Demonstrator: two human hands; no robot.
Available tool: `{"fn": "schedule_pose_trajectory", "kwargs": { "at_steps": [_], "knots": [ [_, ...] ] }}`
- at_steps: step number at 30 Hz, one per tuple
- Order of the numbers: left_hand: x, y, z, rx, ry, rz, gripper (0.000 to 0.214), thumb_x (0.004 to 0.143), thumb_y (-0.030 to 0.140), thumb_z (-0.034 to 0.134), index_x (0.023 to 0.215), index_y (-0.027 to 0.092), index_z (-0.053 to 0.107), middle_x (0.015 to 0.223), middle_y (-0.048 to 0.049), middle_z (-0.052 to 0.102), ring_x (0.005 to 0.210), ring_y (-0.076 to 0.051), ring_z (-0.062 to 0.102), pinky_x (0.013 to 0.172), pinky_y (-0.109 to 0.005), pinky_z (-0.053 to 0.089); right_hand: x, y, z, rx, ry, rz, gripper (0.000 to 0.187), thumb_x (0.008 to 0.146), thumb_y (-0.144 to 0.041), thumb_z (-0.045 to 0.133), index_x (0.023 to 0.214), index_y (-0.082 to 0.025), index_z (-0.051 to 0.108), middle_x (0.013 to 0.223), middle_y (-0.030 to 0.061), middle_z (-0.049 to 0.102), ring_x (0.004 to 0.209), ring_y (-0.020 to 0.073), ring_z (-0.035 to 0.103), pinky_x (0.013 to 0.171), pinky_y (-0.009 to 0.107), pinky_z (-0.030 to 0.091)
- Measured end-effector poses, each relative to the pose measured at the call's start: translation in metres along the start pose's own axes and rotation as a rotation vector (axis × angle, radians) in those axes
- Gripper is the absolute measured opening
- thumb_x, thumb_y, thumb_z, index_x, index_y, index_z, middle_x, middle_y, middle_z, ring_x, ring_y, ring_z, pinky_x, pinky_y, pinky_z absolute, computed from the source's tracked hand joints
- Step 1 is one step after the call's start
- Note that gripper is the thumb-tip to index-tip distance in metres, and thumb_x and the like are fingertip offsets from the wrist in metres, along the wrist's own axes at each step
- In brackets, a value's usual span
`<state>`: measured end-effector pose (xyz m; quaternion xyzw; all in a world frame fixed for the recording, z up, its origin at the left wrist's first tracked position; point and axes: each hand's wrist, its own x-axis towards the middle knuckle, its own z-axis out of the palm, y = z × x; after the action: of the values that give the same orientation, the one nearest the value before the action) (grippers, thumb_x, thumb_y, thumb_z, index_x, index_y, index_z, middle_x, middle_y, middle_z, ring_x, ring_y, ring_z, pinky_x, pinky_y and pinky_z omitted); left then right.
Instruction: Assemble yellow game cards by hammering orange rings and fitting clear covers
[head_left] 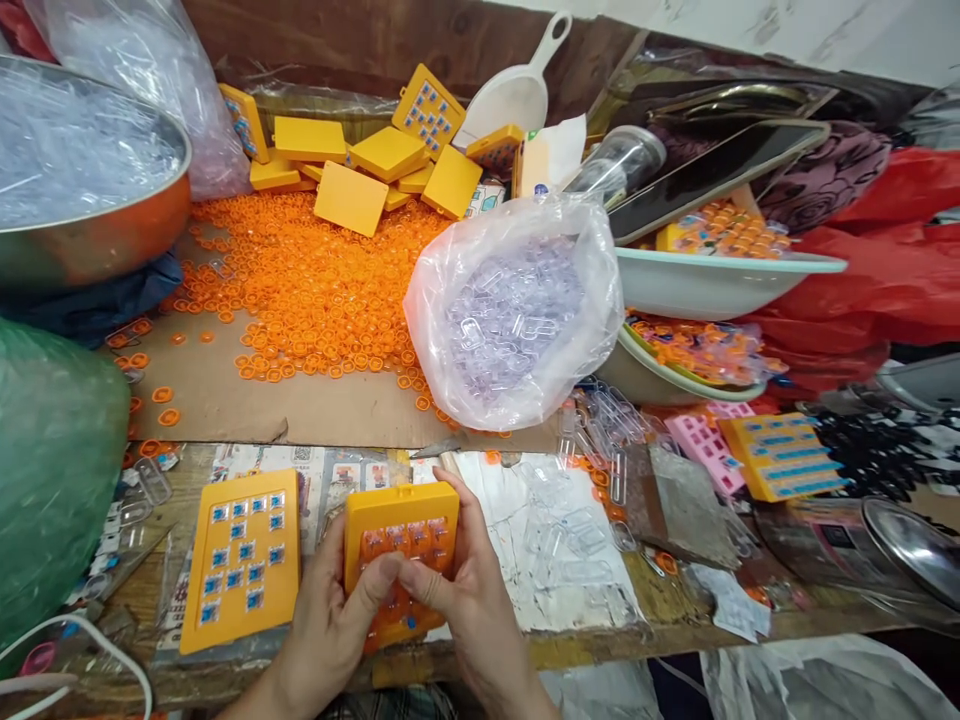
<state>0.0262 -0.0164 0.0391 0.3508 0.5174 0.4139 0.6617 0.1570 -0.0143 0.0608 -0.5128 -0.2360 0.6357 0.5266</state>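
Both my hands hold a small yellow plastic case [403, 500] upright above the bench's front edge. My left hand [337, 590] wraps its left side and my right hand [466, 585] its right side. The two thumbs meet on the front face, where rows of small clear and blue pieces show under an orange tint; the thumbs hide part of them. Left of my hands lies a second yellow case [241, 625] with blue-and-clear pieces set in its face. A white sheet [517, 560] with clear plastic clips [574, 540] lies to the right.
Orange rings [330, 290] are heaped on cardboard [202, 375], with yellow cases [350, 198] piled behind. A bag of clear clips [442, 330] stands in the middle. A metal bowl [90, 245] and green bag [52, 470] border the left; basins [720, 285] stand right.
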Motion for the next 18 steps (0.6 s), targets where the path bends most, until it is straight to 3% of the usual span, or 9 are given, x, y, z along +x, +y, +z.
{"fn": "schedule_pose_trajectory", "kwargs": {
  "at_steps": [6, 9, 13, 18],
  "knots": [
    [0.002, -0.006, 0.004, 0.015, 0.025, -0.039, 0.055, 0.075, 0.047, 0.068, 0.117, 0.014, 0.054, 0.119, -0.0135, 0.064, 0.112, -0.028, 0.060, 0.097, -0.036, 0.047, -0.001, 0.008, -0.010, -0.061, 0.012, -0.030, 0.074, 0.068, -0.023, 0.080, 0.128, -0.028, 0.038, 0.121, 0.0048, 0.061, 0.103, 0.0200, 0.063, 0.086, 0.030, 0.052],
    [0.000, 0.001, 0.008, -0.098, -0.005, -0.070, 0.047, 0.076, 0.044, 0.069, 0.111, 0.016, 0.058, 0.115, -0.0113, 0.067, 0.107, -0.028, 0.062, 0.092, -0.035, 0.051, -0.004, 0.007, -0.011, -0.079, 0.005, -0.051, 0.073, 0.071, -0.025, 0.078, 0.132, -0.028, 0.038, 0.129, 0.0061, 0.058, 0.111, 0.0215, 0.061, 0.093, 0.033, 0.050],
    [-0.003, 0.016, 0.014, -0.340, -0.038, -0.241, 0.040, 0.076, 0.041, 0.071, 0.107, 0.017, 0.061, 0.108, -0.0104, 0.070, 0.101, -0.029, 0.066, 0.087, -0.038, 0.053, -0.008, 0.000, -0.013, -0.097, -0.062, -0.037, 0.071, 0.078, -0.028, 0.071, 0.139, -0.030, 0.034, 0.139, 0.0073, 0.051, 0.124, 0.0245, 0.053, 0.100, 0.041, 0.045],
    [-0.004, 0.022, 0.016, -0.443, -0.038, -0.284, 0.051, 0.073, 0.040, 0.074, 0.116, 0.017, 0.058, 0.107, -0.0117, 0.071, 0.103, -0.030, 0.065, 0.090, -0.042, 0.052, -0.008, 0.003, -0.019, -0.230, -0.066, -0.088, 0.075, 0.082, -0.032, 0.067, 0.145, -0.031, 0.027, 0.143, 0.0077, 0.047, 0.128, 0.0249, 0.049, 0.102, 0.044, 0.045]
  ]
}}
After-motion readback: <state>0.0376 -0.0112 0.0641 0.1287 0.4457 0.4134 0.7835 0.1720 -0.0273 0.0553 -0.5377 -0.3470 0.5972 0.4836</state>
